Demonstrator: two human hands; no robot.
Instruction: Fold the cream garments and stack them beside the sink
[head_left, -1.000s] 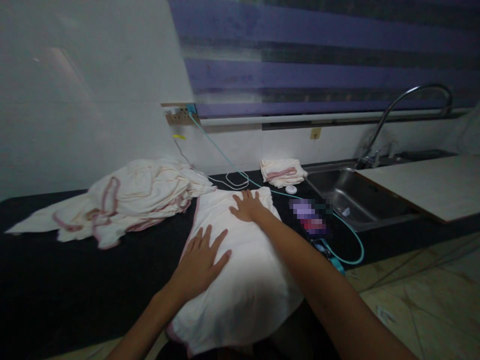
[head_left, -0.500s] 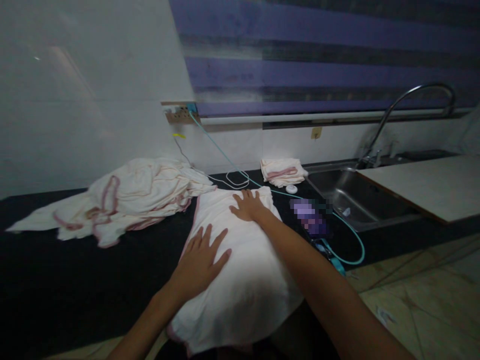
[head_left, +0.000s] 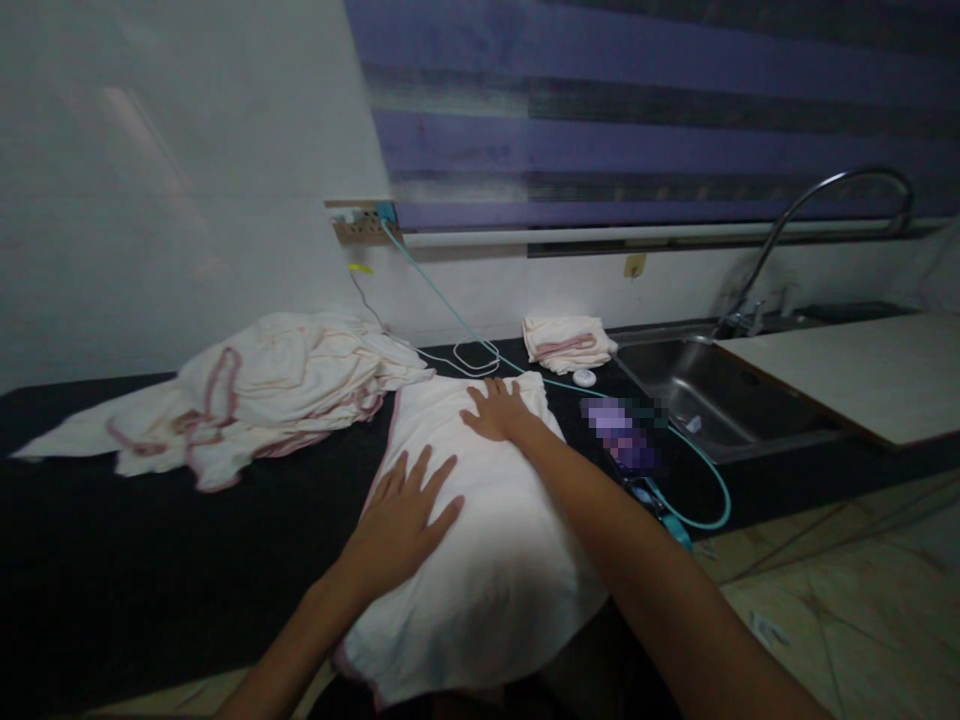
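Ok, white pink-edged cloth (head_left: 510, 540) is mid-view on the black countertop (head_left: 150, 560), near end past the counter edge at 6 o'clock. Left hand (head_left: 397, 515) palm-down on it at 9 o'clock, fingers spread. Right hand (head_left: 496, 412) palm-down at its 12 o'clock, fingers splayed too. From the cloth: crumpled cloth pile (head_left: 300, 370) at 10, folded cloth (head_left: 574, 335) at 1, pixelated phone (head_left: 619, 435) at 2, steel sink (head_left: 720, 395) beyond that.
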